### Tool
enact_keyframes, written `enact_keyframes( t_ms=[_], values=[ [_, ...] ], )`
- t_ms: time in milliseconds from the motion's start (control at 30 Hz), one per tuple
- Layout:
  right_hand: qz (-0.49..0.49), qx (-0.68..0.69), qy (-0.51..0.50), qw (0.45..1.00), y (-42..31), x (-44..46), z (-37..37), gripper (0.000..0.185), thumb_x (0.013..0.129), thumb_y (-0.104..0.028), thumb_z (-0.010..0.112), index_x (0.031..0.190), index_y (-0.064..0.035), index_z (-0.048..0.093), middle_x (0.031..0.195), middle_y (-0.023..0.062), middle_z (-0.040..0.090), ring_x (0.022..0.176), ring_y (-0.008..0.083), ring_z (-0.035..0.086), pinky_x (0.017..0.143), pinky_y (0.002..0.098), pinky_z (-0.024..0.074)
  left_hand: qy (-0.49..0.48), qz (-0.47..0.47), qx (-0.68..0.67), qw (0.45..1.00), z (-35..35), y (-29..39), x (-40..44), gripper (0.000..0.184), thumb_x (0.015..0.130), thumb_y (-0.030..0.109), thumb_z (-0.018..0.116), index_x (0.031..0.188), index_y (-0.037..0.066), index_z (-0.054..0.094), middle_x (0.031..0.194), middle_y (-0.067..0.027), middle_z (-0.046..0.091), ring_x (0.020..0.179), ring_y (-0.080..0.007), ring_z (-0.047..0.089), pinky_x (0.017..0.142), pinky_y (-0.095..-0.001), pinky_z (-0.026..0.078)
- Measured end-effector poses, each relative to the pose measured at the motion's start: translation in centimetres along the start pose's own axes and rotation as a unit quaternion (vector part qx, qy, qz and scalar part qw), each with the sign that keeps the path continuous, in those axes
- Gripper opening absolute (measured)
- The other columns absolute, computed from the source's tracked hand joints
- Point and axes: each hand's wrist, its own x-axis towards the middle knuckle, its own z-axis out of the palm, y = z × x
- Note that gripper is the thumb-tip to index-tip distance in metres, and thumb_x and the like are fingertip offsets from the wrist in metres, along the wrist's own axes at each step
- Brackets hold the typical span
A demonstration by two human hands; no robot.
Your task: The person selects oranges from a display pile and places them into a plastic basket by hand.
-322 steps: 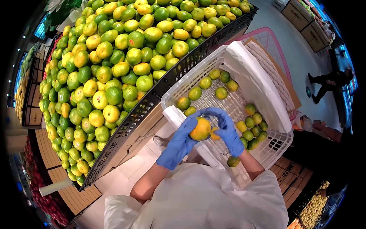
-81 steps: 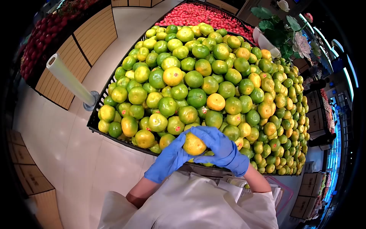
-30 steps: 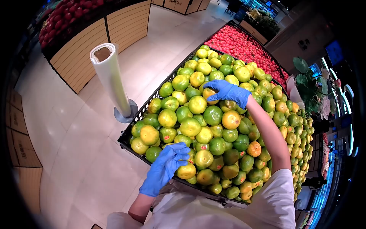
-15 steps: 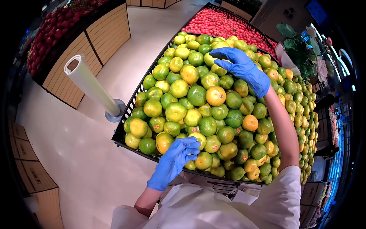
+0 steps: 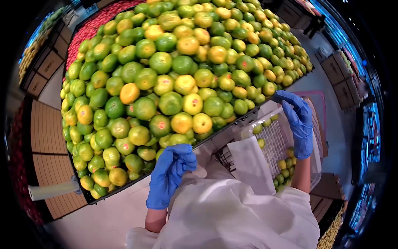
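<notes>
A black rim [image 5: 237,121] keeps the heaped citrus [image 5: 170,103] from rolling off; the left hand [image 5: 170,174]'s curled grip hides its contents, while the right hand [image 5: 299,126] spreads near the basket [image 5: 272,143].

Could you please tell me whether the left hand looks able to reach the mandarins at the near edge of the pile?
Probably yes: the left hand is close beside the nearest mandarins, which are heaped above the rim of the black crate, and nothing visible blocks the way.
</notes>
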Motion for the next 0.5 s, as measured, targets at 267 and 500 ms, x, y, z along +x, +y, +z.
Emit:
enact_keyframes(
  t_ms=[267, 500],
  values=[
    [0.347, -0.026, 0.003, 0.937, 26.2, -18.4, -6.2, 0.035, 0.085, -0.022, 0.063, 0.112, -0.0016, 0.057, 0.097, 0.0155, 0.062, 0.083, 0.0204, 0.060, 0.076, 0.0306, 0.0482, -0.056, -0.225, 0.099, 0.968, 8.0, -14.2, 8.1, 0.040, 0.095, 0.030, 0.045, 0.114, -0.004, 0.053, 0.098, -0.0113, 0.060, 0.089, -0.0186, 0.058, 0.080, -0.0309, 0.048],
    [0.361, -0.154, -0.157, 0.906, 32.3, -17.7, 3.3, 0.072, 0.070, -0.023, 0.073, 0.131, -0.0079, 0.039, 0.113, 0.0239, 0.046, 0.106, 0.0392, 0.048, 0.085, 0.0408, 0.0461, -0.044, -0.298, 0.154, 0.941, 12.1, -21.8, 10.4, 0.042, 0.096, 0.031, 0.043, 0.117, -0.004, 0.052, 0.102, -0.0101, 0.060, 0.093, -0.0160, 0.058, 0.084, -0.0284, 0.048]
  ],
)
